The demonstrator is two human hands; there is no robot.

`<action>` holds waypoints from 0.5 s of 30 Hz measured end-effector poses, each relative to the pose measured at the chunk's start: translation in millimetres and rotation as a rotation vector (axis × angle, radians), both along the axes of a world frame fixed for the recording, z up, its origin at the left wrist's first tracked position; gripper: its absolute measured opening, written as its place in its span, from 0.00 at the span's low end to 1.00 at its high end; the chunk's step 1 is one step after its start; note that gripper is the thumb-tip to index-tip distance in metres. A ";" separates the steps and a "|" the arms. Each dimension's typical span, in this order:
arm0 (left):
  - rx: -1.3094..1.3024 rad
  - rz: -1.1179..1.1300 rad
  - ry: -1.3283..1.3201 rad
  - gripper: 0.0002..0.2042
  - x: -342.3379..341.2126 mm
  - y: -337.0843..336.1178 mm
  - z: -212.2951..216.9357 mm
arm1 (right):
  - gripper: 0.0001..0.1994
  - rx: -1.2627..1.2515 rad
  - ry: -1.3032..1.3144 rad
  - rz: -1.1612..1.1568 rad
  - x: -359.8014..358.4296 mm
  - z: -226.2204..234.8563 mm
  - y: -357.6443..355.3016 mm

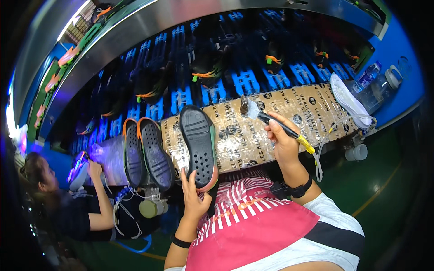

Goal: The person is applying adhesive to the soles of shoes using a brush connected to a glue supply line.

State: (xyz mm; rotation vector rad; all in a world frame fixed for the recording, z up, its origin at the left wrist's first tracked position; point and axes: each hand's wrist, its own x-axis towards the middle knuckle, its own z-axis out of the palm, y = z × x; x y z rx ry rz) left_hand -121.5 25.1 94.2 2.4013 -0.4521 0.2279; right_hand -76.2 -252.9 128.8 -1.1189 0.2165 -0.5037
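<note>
1. One black sole (197, 140) rests on cardboard (244, 144); left hand (194, 201) at its heel, grip unclear.
2. Right hand (285, 141) clamped on brush (266, 119), tip off the sole.
3. Two orange-edged soles (158, 153) alongside; brushwork done or left: cannot tell.

Left grip (194, 202) low, fingers (185, 181) upward and parted; right grip (285, 141) higher, curled.

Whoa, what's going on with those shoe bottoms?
A person's right hand holds a brush above a cardboard sheet. Their left hand is at the heel end of a dark sole; its grip is hard to tell. Two more soles rest to the left. Farther left, a co-worker's hand is at a colourful shoe.
</note>
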 end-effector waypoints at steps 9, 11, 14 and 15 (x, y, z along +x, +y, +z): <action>-0.865 0.833 0.322 0.29 -8.3 36.5 -40.7 | 0.15 0.032 0.017 0.058 -0.7 -10.7 5.4; -0.884 0.875 0.332 0.33 6.9 38.0 -36.8 | 0.15 0.015 0.015 0.089 1.1 -8.2 10.3; -0.912 0.851 0.194 0.37 29.4 34.3 -27.4 | 0.15 0.000 0.009 0.100 3.7 -7.7 12.3; -0.911 0.843 0.193 0.37 32.5 36.0 -27.9 | 0.15 -0.016 0.001 0.106 4.6 -7.2 12.3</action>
